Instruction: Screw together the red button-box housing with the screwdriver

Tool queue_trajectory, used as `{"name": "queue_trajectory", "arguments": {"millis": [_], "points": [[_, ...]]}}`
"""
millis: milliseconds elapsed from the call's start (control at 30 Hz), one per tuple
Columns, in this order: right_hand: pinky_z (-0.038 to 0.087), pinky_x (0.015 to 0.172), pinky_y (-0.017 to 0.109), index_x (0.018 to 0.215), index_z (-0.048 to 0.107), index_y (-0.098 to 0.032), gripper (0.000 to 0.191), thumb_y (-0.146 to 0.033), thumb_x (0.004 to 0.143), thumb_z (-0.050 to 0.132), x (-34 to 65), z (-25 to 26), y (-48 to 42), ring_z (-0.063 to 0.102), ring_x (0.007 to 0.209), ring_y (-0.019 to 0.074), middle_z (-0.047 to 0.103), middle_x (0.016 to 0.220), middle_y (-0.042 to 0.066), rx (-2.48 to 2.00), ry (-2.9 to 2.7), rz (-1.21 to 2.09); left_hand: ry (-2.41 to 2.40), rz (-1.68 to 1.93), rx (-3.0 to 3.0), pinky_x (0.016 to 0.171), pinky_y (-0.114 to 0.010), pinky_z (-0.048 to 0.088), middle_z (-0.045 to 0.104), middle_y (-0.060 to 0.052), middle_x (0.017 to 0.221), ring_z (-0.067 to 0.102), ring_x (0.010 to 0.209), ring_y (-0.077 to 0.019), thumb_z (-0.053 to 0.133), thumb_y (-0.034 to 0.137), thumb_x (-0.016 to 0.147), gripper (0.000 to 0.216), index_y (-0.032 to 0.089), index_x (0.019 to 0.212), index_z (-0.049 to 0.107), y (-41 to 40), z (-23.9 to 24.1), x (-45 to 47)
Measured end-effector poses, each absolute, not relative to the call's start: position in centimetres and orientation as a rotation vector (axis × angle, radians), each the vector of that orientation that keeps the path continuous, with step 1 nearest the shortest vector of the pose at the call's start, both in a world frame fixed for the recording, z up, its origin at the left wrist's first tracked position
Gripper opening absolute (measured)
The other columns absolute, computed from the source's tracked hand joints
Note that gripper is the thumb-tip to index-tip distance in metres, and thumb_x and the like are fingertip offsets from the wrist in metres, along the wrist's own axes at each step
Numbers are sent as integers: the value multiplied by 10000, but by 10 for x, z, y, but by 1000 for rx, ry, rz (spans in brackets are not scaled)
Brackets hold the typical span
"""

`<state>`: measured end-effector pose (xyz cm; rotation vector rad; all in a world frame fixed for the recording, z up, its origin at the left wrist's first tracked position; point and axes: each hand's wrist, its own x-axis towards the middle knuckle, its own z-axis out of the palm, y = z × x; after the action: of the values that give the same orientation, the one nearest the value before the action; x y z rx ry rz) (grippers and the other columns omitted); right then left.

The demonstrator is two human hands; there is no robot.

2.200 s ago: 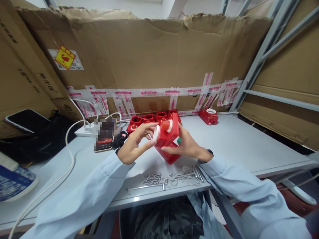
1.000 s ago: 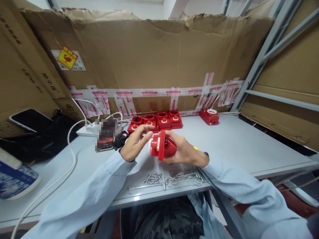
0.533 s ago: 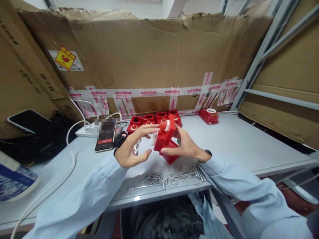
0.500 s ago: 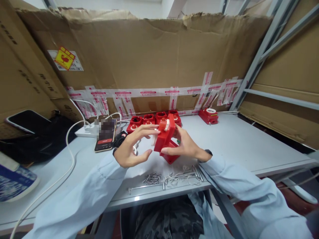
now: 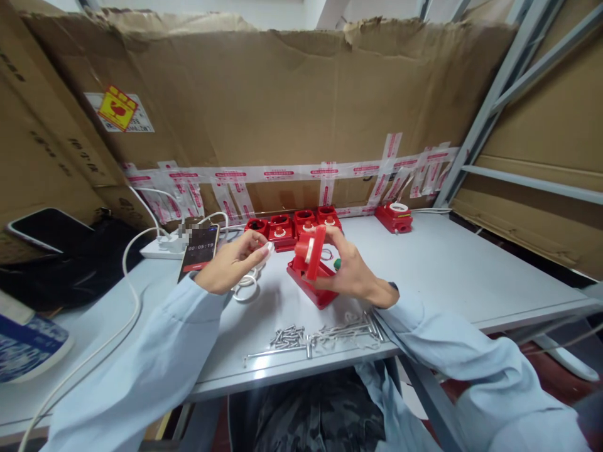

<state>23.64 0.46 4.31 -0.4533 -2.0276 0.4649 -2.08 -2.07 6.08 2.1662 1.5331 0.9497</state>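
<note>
My right hand (image 5: 351, 267) grips a red plastic cover (image 5: 318, 252) by its edges, tilted on its side. A red domed part with a white ring sticks out of its left face. Below it on the table sits an open red box base (image 5: 313, 290), with a small green piece (image 5: 337, 263) showing by my right fingers. My left hand (image 5: 233, 260) is closed in a pinch on a small white piece (image 5: 270, 248), apart from the cover. Under that hand lie several white rings (image 5: 246, 290).
Several red boxes (image 5: 284, 235) line the back, and another red box (image 5: 394, 218) stands to the right. Screws (image 5: 288, 337) and a metal T-handled tool (image 5: 277, 354) lie at the front edge. A phone (image 5: 200, 250), power strip (image 5: 160, 248) and white cable (image 5: 136, 295) occupy the left.
My left hand has drawn back left from the red cover and its fingers have closed on a small white piece. The cover has turned slightly in my right hand.
</note>
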Motion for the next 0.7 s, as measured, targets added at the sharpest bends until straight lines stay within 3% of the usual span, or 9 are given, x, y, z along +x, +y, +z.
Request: {"name": "queue_trajectory", "arguments": {"millis": [67,267,500,700], "points": [[490,936,442,1227,417,-189,686,-328,657,773,237,45,7,589,1094,245,588,1199,123,-567,-1963,510,1792,648,2307,638,-303,429,575,-15,742,556,654,-203,461,622,804,502,177,1019,552,-14,62,-38],[475,944,457,1250,415,-189,718,-341,648,776,238,44,8,574,1091,246,585,1189,115,-643,-1982,506,1948,165,2423,781,-346,465,625,-82,965,621,855,-266,530,531,714,500,193,1079,585,7,46,-69],[453,973,463,1224,452,-189,727,-389,621,805,239,47,9,559,1126,251,575,1240,122,-689,-1942,594,1826,286,2455,830,-356,478,640,-90,1031,626,908,-259,550,545,711,552,186,1131,567,10,44,-78],[469,968,436,1222,427,-203,651,-360,683,757,238,49,18,597,1104,228,619,1200,108,-565,-1724,1094,1607,658,2602,902,-389,464,643,-132,1091,600,1007,-273,470,499,852,426,153,1076,578,-4,64,-63]]}}
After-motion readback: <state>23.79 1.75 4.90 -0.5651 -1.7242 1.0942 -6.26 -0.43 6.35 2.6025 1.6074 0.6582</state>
